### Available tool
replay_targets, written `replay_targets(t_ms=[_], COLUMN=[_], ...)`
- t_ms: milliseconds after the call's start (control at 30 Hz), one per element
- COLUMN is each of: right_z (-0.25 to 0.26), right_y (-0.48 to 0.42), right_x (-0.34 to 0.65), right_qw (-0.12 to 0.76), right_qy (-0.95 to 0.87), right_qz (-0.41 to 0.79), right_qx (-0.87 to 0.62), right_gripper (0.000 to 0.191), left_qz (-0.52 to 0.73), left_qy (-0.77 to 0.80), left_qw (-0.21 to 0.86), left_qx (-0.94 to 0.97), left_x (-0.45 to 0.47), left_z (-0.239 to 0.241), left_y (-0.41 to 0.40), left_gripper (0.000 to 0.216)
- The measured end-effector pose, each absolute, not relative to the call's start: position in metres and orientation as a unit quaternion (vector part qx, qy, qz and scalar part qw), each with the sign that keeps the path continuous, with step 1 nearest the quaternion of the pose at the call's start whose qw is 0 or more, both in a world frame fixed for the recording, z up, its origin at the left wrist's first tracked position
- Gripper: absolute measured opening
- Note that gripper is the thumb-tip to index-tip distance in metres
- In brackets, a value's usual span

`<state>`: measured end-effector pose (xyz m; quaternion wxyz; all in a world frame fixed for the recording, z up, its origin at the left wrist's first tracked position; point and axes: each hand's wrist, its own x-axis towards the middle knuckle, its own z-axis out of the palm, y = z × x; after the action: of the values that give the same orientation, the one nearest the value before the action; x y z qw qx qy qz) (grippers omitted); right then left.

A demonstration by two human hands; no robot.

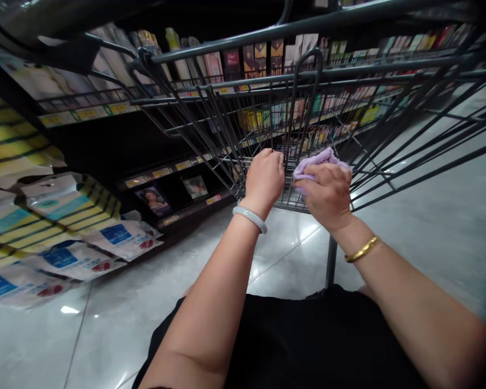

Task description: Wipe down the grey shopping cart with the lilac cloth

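Off to my left, blue-and-white packets (117, 237) lie slanting on the low shelf (174, 170), clear of my arms. My left hand (264, 181) hooks its fingers tight round a wire of the cart (243, 38), bracing the basket, I reckon. Just beside it sits the purple cloth (316, 160), bunched against the same wires. My right hand (328, 194) is closed over the cloth, fingers pressing it to the metal.

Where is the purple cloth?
In the head view, just right of centre, the purple cloth is bunched in the right hand against the wire cart, beside the left hand.
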<state>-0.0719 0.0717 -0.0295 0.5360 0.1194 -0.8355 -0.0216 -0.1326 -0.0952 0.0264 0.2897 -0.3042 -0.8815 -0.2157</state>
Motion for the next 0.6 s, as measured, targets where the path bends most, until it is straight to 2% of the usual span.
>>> replay_targets(t_ms=[167, 367, 600], right_z=[-0.007, -0.029, -0.01], right_y=[0.085, 0.069, 0.078], right_x=[-0.067, -0.068, -0.064], right_qw=[0.619, 0.545, 0.623], right_qy=[-0.782, -0.825, -0.782], right_qz=[0.017, -0.037, 0.014], right_qx=[0.072, 0.142, 0.034], right_gripper=[0.02, 0.016, 0.02], left_qz=[-0.224, -0.233, -0.241], left_qy=[-0.876, -0.875, -0.874], left_qw=[0.294, 0.288, 0.293], left_qx=[-0.311, -0.313, -0.304], left_x=[-0.134, -0.134, -0.131], left_z=[0.025, 0.025, 0.025], left_y=[-0.096, -0.096, -0.097], left_gripper=[0.035, 0.034, 0.033])
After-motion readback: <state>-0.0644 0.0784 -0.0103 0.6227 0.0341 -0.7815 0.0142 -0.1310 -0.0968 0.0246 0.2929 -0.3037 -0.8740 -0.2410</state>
